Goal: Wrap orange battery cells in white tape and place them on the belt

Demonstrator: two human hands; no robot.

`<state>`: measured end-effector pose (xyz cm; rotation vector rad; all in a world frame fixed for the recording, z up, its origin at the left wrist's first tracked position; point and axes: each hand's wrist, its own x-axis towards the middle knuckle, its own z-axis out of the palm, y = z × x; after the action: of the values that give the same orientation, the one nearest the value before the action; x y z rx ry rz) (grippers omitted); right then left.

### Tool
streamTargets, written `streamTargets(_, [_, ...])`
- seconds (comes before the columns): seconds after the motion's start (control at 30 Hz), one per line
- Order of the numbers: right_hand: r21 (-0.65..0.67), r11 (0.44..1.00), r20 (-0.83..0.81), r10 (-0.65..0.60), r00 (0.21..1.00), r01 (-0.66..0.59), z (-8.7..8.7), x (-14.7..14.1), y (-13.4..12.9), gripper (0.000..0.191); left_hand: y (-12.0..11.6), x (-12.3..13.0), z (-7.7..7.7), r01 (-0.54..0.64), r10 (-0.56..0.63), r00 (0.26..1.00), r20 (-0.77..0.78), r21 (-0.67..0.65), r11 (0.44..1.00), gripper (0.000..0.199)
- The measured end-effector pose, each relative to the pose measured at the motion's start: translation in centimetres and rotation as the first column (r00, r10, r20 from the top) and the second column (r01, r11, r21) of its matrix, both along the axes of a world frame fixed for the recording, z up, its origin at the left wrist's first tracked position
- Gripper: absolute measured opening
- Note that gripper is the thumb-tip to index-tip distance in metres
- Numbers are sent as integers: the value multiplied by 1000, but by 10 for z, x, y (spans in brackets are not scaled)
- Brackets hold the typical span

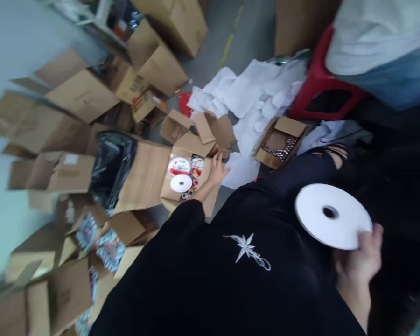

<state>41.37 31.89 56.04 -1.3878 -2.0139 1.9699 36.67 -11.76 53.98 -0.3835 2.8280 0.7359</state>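
My right hand (362, 256) grips the edge of a white spool (313, 210), a flat round disc with a dark hole in its middle. It is held up at the right, in front of my dark clothes. My left hand (217, 171) lies on the edge of an open cardboard box (210, 198), fingers stretched and apart, holding nothing. Inside that box are a plain white spool (177, 184), a spool with a red printed label (179, 164) and another red-and-white one (197, 166). Some small dark pieces in the box are too blurred to name.
Small open cartons (283, 140) stand around the box. White sheets (252, 88) cover the floor beyond. A red stool (322, 84) with a seated person (381, 37) is at upper right. A black-lined carton (112, 163) and many other boxes fill the left.
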Motion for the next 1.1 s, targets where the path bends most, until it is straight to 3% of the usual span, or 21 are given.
streamTargets(0.07, [-59, 998, 30, -3, 1000, 5, 6, -6, -12, 79, 52, -21, 2, 232, -221, 969, -108, 105, 967, 85])
streamTargets(0.1, [-85, 996, 14, 8, 1000, -6, 10, -9, -18, 83, 79, -28, 10, 407, -378, 908, -178, 168, 898, 89])
streamTargets(0.17, [-172, 983, -59, 49, 997, -59, 21, -11, -27, 89, 126, -36, 35, 731, -655, 681, -326, 268, 627, 79])
streamTargets(0.2, [-220, 972, -95, 60, 994, -79, 27, -11, -28, 88, 143, -38, 50, 826, -726, 564, -394, 294, 482, 67])
streamTargets(0.23, [-256, 961, -138, 74, 988, -107, 33, -9, -27, 86, 154, -39, 64, 876, -752, 478, -454, 307, 372, 56])
streamTargets(0.27, [-278, 950, -184, 96, 978, -145, 40, -4, -23, 85, 161, -41, 76, 898, -749, 431, -503, 318, 303, 46])
streamTargets(0.3, [-268, 944, -237, 128, 963, -192, 47, 1, -18, 83, 165, -43, 84, 901, -726, 424, -542, 335, 276, 39])
streamTargets(0.37, [-122, 941, -333, 261, 906, -315, 60, 16, -5, 83, 169, -47, 92, 857, -643, 509, -572, 404, 319, 29])
streamTargets(0.43, [157, 906, -318, 422, 849, -392, 69, 29, 4, 86, 176, -51, 90, 733, -522, 677, -518, 538, 416, 23])
streamTargets(0.5, [421, 833, -208, 474, 856, -359, 73, 36, 8, 81, 188, -54, 86, 535, -392, 839, -378, 707, 463, 20])
streamTargets(0.57, [554, 782, -146, 430, 891, -287, 71, 35, 7, 61, 203, -57, 85, 324, -311, 929, -202, 852, 412, 26])
streamTargets(0.63, [553, 787, -163, 425, 890, -274, 68, 31, 4, 33, 216, -61, 90, 178, -340, 938, -68, 937, 301, 42])
streamTargets(0.73, [378, 831, -291, 526, 799, -409, 59, 25, -4, 26, 228, -68, 95, 147, -550, 834, -50, 980, 135, 60])
streamTargets(0.8, [339, 803, -353, 591, 725, -490, 46, 20, -12, 44, 235, -70, 85, 209, -681, 726, -97, 974, 84, 63])
streamTargets(0.87, [410, 745, -309, 656, 688, -527, 23, 12, -21, 81, 243, -70, 62, 327, -719, 683, -129, 934, 143, 58])
streamTargets(0.93, [432, 662, -195, 732, 653, -612, -8, 3, -31, 96, 248, -71, 31, 465, -695, 707, -135, 828, 313, 50])
streamTargets(1.0, [376, 609, -95, 775, 624, -699, -40, -6, -37, 95, 248, -71, 1, 512, -656, 749, -92, 708, 486, 45])
streamTargets(1.03, [354, 596, -65, 784, 617, -720, -55, -10, -38, 91, 245, -70, -11, 499, -641, 765, -54, 678, 539, 42])
streamTargets(1.1, [340, 623, -50, 760, 648, -704, -76, -14, -37, 81, 235, -67, -28, 437, -609, 793, 12, 685, 583, 39])
